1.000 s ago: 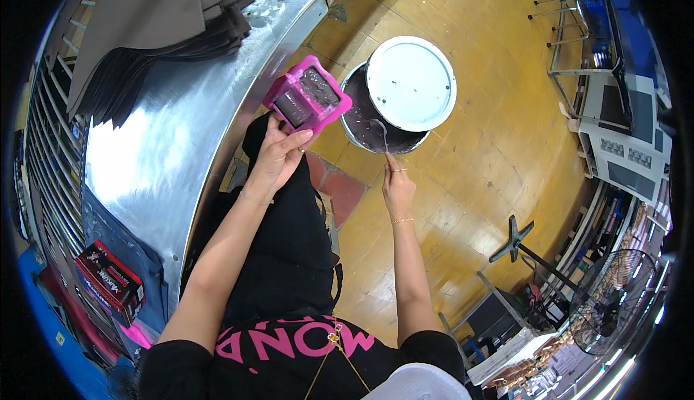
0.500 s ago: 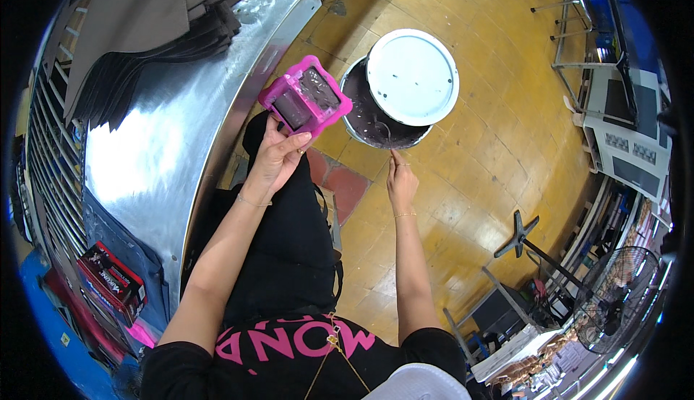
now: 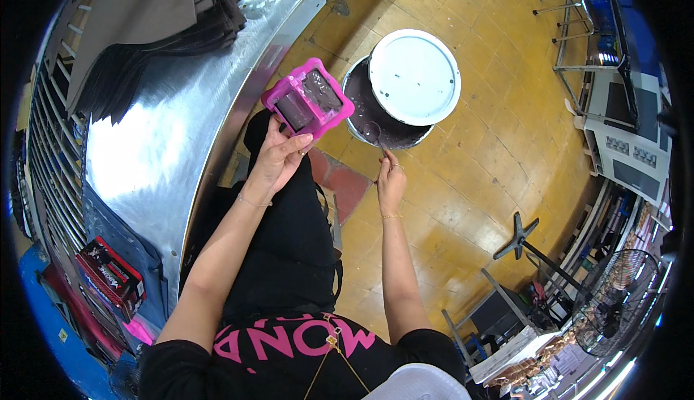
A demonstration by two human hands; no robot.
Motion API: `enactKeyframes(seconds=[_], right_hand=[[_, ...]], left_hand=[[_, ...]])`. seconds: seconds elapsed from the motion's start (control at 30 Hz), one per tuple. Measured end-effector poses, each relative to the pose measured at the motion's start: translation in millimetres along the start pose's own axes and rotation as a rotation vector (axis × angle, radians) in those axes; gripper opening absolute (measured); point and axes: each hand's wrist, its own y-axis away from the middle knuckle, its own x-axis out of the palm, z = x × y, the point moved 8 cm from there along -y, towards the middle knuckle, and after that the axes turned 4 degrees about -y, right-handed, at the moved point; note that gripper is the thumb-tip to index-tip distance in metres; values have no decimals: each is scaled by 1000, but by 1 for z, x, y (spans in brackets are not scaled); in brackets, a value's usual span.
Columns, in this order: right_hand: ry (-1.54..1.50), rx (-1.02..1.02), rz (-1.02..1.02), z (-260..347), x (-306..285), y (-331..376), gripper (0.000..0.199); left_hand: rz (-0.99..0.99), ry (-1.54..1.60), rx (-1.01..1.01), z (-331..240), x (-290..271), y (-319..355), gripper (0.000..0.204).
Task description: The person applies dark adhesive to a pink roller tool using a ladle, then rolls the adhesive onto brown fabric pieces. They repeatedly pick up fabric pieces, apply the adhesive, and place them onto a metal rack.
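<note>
My left hand (image 3: 280, 155) is closed on the near edge of a pink two-compartment tray (image 3: 335, 119), holding it tilted beside the bucket. Dark greyish-purple paste (image 3: 322, 90) fills the far compartment; the near one has a dark, smoother look. In my right hand (image 3: 391, 183) is the handle of a spoon (image 3: 381, 142), whose bowl end dips into the paste in a white bucket (image 3: 353, 129). A round white lid (image 3: 414, 77) lies across the bucket's top, covering much of its opening.
At left runs a shiny metal table (image 3: 163, 154) with a stack of dark grey sheets (image 3: 144, 24) and a red-and-black box (image 3: 110, 275). The floor is yellow tile (image 3: 499, 147). A standing fan (image 3: 616, 302), metal-legged furniture (image 3: 589, 53) and a white cabinet (image 3: 625, 136) stand at right.
My right hand and the spoon have shifted a little left within the bucket's opening. My left hand and the pink tray have hardly moved.
</note>
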Motion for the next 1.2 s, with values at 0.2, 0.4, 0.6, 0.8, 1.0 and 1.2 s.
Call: enactKeyframes(seconds=[0.2,0.4,0.6,0.8,1.0,1.2], right_hand=[[84,28,-22,-24,-23,0,28],[303,-20,-23,-23,-37,-15,27],[406,-201,-26,-12,-36,-13,25],[449,-305,-70,-15,-37,-8,25],[-6,132,-87,-50,-41,-29,29],[-778,500,-253,-125,-29,-69,33]], left_hand=[[-15,-3,-20,6,-2,1,65],[-25,-1,-31,11,-8,1,65],[-20,-10,-31,12,-8,3,65],[12,-54,-42,16,-12,3,69],[17,-27,-47,19,-7,5,73],[22,-41,-74,19,-2,7,77]])
